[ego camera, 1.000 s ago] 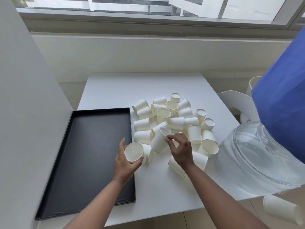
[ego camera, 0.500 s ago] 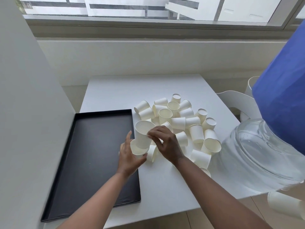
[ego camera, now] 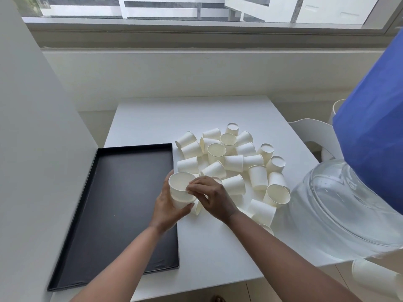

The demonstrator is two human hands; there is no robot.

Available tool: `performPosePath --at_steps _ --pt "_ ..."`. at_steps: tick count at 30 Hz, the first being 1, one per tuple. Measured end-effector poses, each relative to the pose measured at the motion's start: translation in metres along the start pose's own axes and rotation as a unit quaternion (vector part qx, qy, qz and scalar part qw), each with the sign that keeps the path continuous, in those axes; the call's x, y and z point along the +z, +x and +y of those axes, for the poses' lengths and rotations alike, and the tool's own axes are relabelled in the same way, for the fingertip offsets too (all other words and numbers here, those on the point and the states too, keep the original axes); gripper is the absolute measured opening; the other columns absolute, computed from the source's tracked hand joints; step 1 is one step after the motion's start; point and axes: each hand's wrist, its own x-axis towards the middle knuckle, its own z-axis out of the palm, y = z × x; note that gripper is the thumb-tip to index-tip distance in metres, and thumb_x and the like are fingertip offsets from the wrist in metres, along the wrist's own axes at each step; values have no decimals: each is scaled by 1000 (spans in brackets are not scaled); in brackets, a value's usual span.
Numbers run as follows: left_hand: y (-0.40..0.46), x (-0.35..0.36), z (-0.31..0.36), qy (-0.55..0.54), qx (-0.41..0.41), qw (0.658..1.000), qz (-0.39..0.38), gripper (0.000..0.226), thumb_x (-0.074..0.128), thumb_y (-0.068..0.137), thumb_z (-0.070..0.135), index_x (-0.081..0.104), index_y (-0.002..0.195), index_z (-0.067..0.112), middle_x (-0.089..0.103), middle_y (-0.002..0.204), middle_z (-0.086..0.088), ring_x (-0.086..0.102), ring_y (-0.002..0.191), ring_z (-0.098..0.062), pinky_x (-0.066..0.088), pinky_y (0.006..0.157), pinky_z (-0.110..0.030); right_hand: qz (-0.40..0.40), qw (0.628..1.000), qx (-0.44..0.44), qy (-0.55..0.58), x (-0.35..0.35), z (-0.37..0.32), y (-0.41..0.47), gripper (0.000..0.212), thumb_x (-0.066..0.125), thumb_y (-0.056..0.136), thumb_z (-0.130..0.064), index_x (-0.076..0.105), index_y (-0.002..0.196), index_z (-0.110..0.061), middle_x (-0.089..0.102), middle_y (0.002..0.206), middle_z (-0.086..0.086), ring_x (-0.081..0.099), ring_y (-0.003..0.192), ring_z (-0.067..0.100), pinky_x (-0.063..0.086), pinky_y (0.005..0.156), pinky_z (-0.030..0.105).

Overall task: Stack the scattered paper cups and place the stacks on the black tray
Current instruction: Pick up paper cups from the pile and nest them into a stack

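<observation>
Two white paper cups are nested into a small stack (ego camera: pixel 180 189) just past the right edge of the black tray (ego camera: pixel 122 205). My left hand (ego camera: pixel 165 209) grips this stack from below and behind. My right hand (ego camera: pixel 210 198) pinches the rim of the upper cup with thumb and fingers. Several loose white paper cups (ego camera: pixel 233 162) lie scattered on the white table (ego camera: pixel 213 243), some upright, some on their sides, to the right of my hands. The tray holds nothing.
A large clear glass dome (ego camera: pixel 346 205) sits at the table's right edge, under a blue object (ego camera: pixel 377 136). A white chair (ego camera: pixel 314 134) stands behind it. A grey partition (ego camera: pixel 37 149) borders the tray on the left. More cups (ego camera: pixel 377 280) lie on the floor, lower right.
My right hand carried a cup from the pile over to the cup in my left hand and pushed it down inside; the two cups now sit nested.
</observation>
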Motion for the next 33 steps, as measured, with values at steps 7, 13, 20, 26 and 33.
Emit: performPosePath --at_steps 7,13,20,26,33 --pt "-4 1 6 -10 7 1000 22 89 70 51 49 33 131 40 57 103 24 58 92 8 43 76 -1 -17 1000 14 -1 3 0 -15 16 60 80 4 72 91 3 72 93 20 71 87 29 53 78 32" --pt "-6 11 7 13 20 1000 6 60 73 54 39 42 106 43 61 100 5 61 86 -13 48 77 -16 -75 993 85 42 -13 2 -24 19 61 85 -5 71 102 -2 72 105 13 67 103 23 49 91 26" --pt "-8 29 0 24 18 1000 7 57 83 57 18 42 90 40 56 91 19 56 76 -1 42 58 -1 -271 856 376 -230 -68 40 -50 33 61 87 -29 62 114 -11 61 120 8 55 113 26 44 91 32" --pt "-11 45 6 4 18 1000 -9 73 82 58 23 42 118 35 53 100 23 55 87 -2 37 68 4 -362 776 411 -313 -81 35 -77 61 75 66 -52 51 106 -12 58 112 9 58 103 27 41 71 31" --pt "-18 53 8 -22 6 999 -30 100 79 54 33 26 140 32 54 101 25 54 93 10 37 71 3 -421 730 424 -331 -66 28 -98 82 79 64 -47 37 125 -12 50 122 8 55 110 27 49 85 36"
